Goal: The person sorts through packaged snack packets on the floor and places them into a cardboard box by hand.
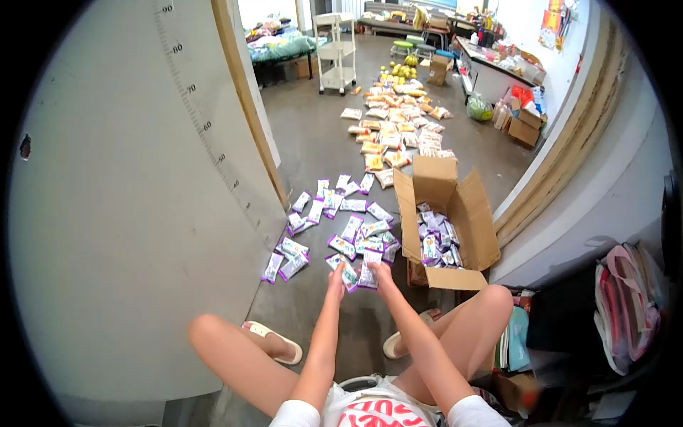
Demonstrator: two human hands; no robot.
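Between my knees, my left hand (336, 276) grips a small white-and-purple snack packet (349, 277). Close beside it, my right hand (381, 273) has its fingers on another such packet (368, 275). Many similar packets (352, 228) lie scattered on the floor just beyond my hands, some overlapping. To the right stands an open cardboard box (477, 220) with its flaps spread, partly filled with the same kind of packets (431, 245). Printing on the packets is too small to read.
Yellow-and-white bags (391, 135) form a long strip across the floor, with yellow-green fruit (405, 71) at its far end. A door (128, 213) with a height scale stands left. A white cart (336, 53) and a desk (491, 60) are further back.
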